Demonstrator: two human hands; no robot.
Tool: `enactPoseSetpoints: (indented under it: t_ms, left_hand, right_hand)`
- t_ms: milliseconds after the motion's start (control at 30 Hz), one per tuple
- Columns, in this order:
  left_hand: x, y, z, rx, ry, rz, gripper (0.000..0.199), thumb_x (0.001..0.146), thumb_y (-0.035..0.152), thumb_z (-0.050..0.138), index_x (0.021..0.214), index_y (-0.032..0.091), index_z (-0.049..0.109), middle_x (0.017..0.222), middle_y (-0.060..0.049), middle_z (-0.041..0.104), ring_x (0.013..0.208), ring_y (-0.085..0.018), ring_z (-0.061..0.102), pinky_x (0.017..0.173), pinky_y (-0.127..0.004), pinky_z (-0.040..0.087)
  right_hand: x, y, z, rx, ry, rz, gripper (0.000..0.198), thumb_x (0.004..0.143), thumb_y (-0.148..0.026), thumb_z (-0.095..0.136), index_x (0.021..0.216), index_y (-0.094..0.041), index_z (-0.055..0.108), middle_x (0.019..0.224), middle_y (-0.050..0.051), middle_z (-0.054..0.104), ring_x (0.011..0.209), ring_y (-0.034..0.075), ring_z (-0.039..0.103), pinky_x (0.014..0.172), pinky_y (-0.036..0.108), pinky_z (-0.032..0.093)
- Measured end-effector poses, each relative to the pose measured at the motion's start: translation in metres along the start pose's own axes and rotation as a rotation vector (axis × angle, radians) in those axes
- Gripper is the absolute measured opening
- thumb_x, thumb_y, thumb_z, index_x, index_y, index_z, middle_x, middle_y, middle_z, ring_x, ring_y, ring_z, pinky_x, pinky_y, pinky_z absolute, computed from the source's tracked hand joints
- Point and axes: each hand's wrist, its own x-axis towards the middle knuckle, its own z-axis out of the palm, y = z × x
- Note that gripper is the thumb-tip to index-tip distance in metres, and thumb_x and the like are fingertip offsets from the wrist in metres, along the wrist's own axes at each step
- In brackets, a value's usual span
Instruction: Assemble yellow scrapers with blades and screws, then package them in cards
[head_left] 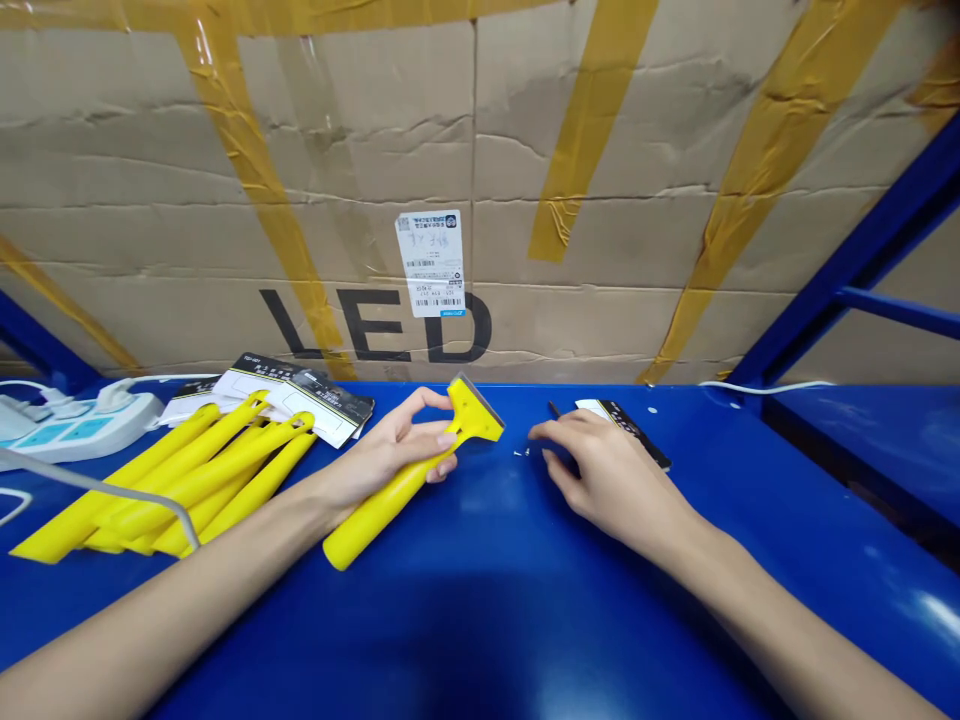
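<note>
In my left hand point(420, 440) is a yellow scraper point(382, 505), gripped near its neck. Its wide head with a metal blade point(480, 402) points up and to the right. My right hand point(600, 465) is low over the blue tabletop, fingers bent and thumb apart from the index finger. Close to its fingertips lie a few tiny screws point(519, 453). A thin dark stick-like thing point(553, 408) shows just beyond the fingers; whether the hand touches it is hidden. Behind that hand lies a black and white printed card point(637, 435), partly covered.
Several yellow scraper handles point(180, 480) lie piled at left beside printed cards point(300, 390). A white power strip point(90, 430) and a grey cable point(112, 487) are there too. A large taped cardboard box point(345, 200) stands behind; a blue frame post point(847, 240) rises at right.
</note>
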Motion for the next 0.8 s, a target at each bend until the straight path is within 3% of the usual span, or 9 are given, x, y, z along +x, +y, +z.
enactPoseSetpoints:
  t_ms: [100, 167, 267, 433, 500, 600, 700, 800]
  left_hand:
    - [0.002, -0.01, -0.007, -0.316, 0.031, -0.07, 0.034, 0.088, 0.018, 0.073, 0.11, 0.022, 0.047, 0.072, 0.003, 0.058, 0.06, -0.008, 0.053, 0.059, -0.02, 0.038]
    - [0.001, -0.015, -0.01, -0.403, 0.028, -0.091, 0.035, 0.086, 0.014, 0.073, 0.109, 0.022, 0.049, 0.077, 0.0, 0.059, 0.06, -0.008, 0.054, 0.059, -0.02, 0.037]
    - [-0.003, -0.016, -0.012, -0.44, -0.005, -0.109, 0.032, 0.089, 0.013, 0.069, 0.112, 0.021, 0.05, 0.078, -0.001, 0.059, 0.059, -0.008, 0.053, 0.058, -0.021, 0.035]
    - [-0.008, -0.014, -0.01, -0.426, -0.082, -0.087, 0.037, 0.09, 0.013, 0.067, 0.119, 0.022, 0.046, 0.078, -0.001, 0.058, 0.058, -0.008, 0.051, 0.057, -0.021, 0.032]
    - [-0.009, -0.013, -0.01, -0.414, -0.119, -0.087, 0.041, 0.091, 0.014, 0.066, 0.124, 0.023, 0.044, 0.076, 0.0, 0.057, 0.057, -0.008, 0.049, 0.056, -0.022, 0.03]
    - [-0.011, -0.014, -0.009, -0.402, -0.143, -0.082, 0.044, 0.091, 0.014, 0.064, 0.128, 0.023, 0.042, 0.075, 0.001, 0.057, 0.056, -0.008, 0.048, 0.055, -0.023, 0.029]
    - [-0.01, -0.014, -0.007, -0.391, -0.105, -0.076, 0.04, 0.091, 0.013, 0.063, 0.125, 0.022, 0.044, 0.077, 0.0, 0.057, 0.057, -0.008, 0.048, 0.056, -0.023, 0.029]
    - [-0.009, -0.015, -0.004, -0.357, -0.102, -0.087, 0.038, 0.092, 0.015, 0.063, 0.125, 0.022, 0.043, 0.073, 0.001, 0.056, 0.056, -0.009, 0.048, 0.057, -0.024, 0.03]
  right_hand:
    - [0.0, 0.0, 0.003, -0.071, -0.083, -0.107, 0.033, 0.094, -0.01, 0.051, 0.116, -0.016, 0.074, 0.112, 0.012, 0.076, 0.115, 0.032, 0.063, 0.096, 0.047, 0.052]
    - [0.001, -0.001, 0.005, -0.105, -0.129, -0.106, 0.033, 0.096, -0.013, 0.049, 0.118, -0.017, 0.074, 0.111, 0.013, 0.076, 0.11, 0.031, 0.066, 0.092, 0.046, 0.054]
    - [0.001, -0.003, 0.006, -0.144, -0.19, -0.061, 0.033, 0.1, -0.015, 0.047, 0.117, -0.017, 0.075, 0.102, 0.013, 0.077, 0.097, 0.028, 0.071, 0.087, 0.042, 0.055]
    - [0.002, -0.007, 0.006, -0.217, -0.28, -0.06, 0.034, 0.095, -0.004, 0.048, 0.106, -0.016, 0.078, 0.093, 0.011, 0.074, 0.09, 0.027, 0.072, 0.078, 0.037, 0.054]
    - [0.001, -0.005, 0.007, -0.205, -0.237, -0.066, 0.033, 0.094, -0.003, 0.049, 0.105, -0.015, 0.078, 0.094, 0.011, 0.073, 0.087, 0.026, 0.071, 0.076, 0.036, 0.054]
    - [0.001, -0.002, 0.006, -0.05, -0.06, -0.054, 0.028, 0.096, -0.007, 0.051, 0.101, -0.015, 0.078, 0.095, 0.012, 0.074, 0.084, 0.024, 0.071, 0.076, 0.035, 0.053]
    - [0.003, -0.006, 0.004, 0.254, 0.148, 0.002, 0.02, 0.095, -0.012, 0.059, 0.099, -0.017, 0.078, 0.095, 0.008, 0.078, 0.082, 0.02, 0.072, 0.078, 0.033, 0.054]
    - [0.003, -0.016, 0.005, 0.562, 0.2, 0.074, 0.012, 0.089, -0.014, 0.069, 0.093, -0.019, 0.079, 0.091, 0.004, 0.079, 0.079, 0.017, 0.072, 0.073, 0.029, 0.055]
